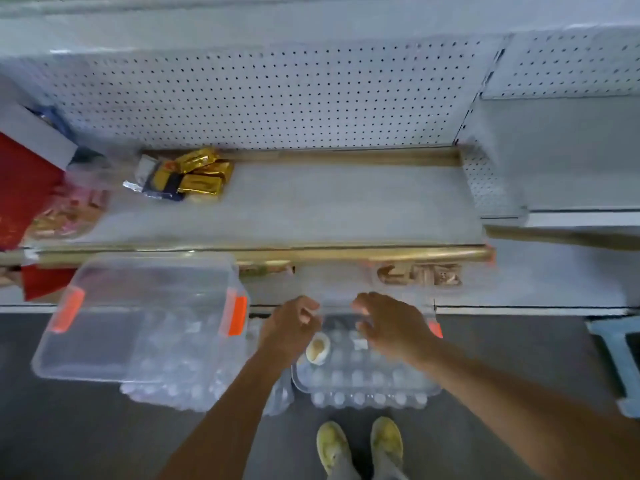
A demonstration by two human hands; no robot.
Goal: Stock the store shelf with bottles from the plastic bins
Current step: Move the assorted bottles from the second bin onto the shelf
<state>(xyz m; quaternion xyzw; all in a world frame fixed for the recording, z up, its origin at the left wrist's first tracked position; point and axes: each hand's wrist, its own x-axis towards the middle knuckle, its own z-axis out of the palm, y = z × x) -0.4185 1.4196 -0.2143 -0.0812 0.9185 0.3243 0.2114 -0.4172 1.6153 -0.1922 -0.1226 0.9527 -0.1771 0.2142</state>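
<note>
bottles [360,379] upright, caps up, in bin [301,382] | left hand [291,327] grip unclear | right hand [388,327] released

Motion blur smears my left hand [291,327] and right hand [388,327], so I can't tell whether my fingers grip the clear lid [339,299] between them. My right wrist hides part of the bottle caps [356,375]. At nine o'clock the red packaging [20,188] is cut off by the edge.
</note>
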